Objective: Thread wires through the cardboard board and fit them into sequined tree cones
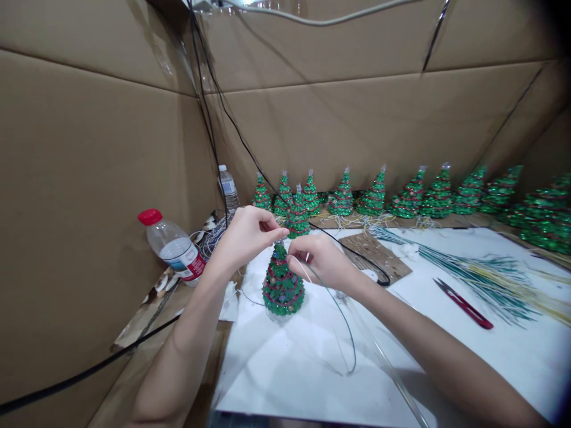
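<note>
A small green tree (284,285) with red garlands stands upright on the white board (267,380), in front of me. My left hand (254,233) is at its top, thumb and fingertips pinched together on the tip. Just right of the top, my right hand (317,257) has its fingers curled and pressed together around thin wires. A dark green wire (341,312) loops down from this hand to the board, and a short white wire shows beside it. The exact grip of the fingertips is too small to make out.
More green trees (342,193) line the back. To the right lie red-handled snips (464,303), a bundle of green and yellow wires (486,279) and a brown cardboard piece (375,258). A red-capped bottle (173,246) leans at left; black cables cross the area.
</note>
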A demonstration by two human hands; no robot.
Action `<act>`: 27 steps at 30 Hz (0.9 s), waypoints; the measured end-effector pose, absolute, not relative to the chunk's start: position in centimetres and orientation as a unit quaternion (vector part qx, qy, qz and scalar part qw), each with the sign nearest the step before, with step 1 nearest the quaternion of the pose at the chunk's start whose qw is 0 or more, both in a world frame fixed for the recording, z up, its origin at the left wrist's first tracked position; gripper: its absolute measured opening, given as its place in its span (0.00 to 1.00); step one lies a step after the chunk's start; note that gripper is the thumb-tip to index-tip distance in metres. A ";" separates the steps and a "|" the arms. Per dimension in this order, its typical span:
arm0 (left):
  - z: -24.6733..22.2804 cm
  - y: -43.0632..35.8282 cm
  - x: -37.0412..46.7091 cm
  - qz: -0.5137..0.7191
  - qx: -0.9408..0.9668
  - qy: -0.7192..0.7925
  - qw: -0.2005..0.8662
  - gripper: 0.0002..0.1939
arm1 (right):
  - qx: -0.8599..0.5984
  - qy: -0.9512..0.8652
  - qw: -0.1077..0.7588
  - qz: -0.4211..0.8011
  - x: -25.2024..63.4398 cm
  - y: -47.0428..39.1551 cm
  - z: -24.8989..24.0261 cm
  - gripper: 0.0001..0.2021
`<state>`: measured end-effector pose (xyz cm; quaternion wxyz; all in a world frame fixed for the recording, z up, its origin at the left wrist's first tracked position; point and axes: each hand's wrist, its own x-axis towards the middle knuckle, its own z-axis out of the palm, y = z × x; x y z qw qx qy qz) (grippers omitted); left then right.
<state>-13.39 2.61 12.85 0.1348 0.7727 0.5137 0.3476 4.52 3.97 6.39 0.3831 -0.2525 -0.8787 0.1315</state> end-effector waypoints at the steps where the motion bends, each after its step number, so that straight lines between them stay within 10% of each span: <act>1: 12.8 2.6 -13.4 0.347 0.772 0.514 0.137 0.12 | -0.253 -0.879 0.384 0.126 4.5 3.9 6.4 0.08; 27: 12.5 2.7 -13.7 0.350 0.780 0.500 0.137 0.12 | -0.233 -0.901 0.359 0.072 4.5 4.1 6.0 0.08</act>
